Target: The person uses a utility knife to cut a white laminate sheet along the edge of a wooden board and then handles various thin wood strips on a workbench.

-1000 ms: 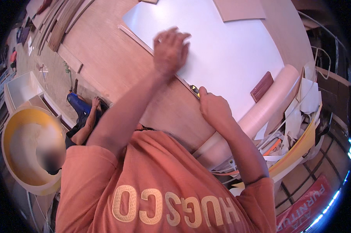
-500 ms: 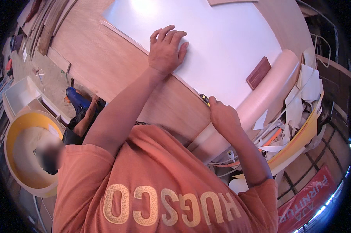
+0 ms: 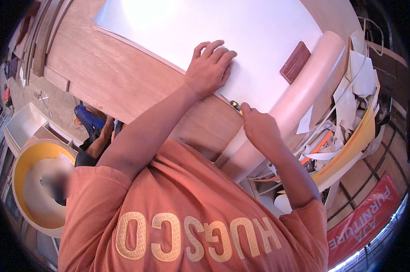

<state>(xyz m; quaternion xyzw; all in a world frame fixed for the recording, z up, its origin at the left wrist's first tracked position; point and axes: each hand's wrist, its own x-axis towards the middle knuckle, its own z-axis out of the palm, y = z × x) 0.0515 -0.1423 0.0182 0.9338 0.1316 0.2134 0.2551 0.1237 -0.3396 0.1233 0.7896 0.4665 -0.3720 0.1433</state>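
My left hand [image 3: 207, 68] rests with bent, spread fingers on a white sheet [image 3: 214, 27] at its long near edge, where a thin strip runs along the plywood board [image 3: 105, 63]. My right hand [image 3: 257, 124] is closed on a yellow-and-black utility knife [image 3: 236, 107], whose tip is at that edge, a little right of my left hand. A dark red wooden block [image 3: 295, 62] lies on the white sheet, beside a long pale roll [image 3: 318, 68] that runs diagonally past my right hand.
Loose offcuts [image 3: 359, 72] are heaped at the right. Wooden strips [image 3: 46, 41] lie upper left. A co-worker in dark clothes [image 3: 96, 143] is at my left, by a yellow round piece [image 3: 23, 177] and a white box [image 3: 19, 127]. A red banner [image 3: 363, 222] is at lower right.
Both my hands stay along the sheet's edge; the left has shifted right and the knife hand sits slightly right of where it was. The board, sheet and roll appear higher and further left in view.
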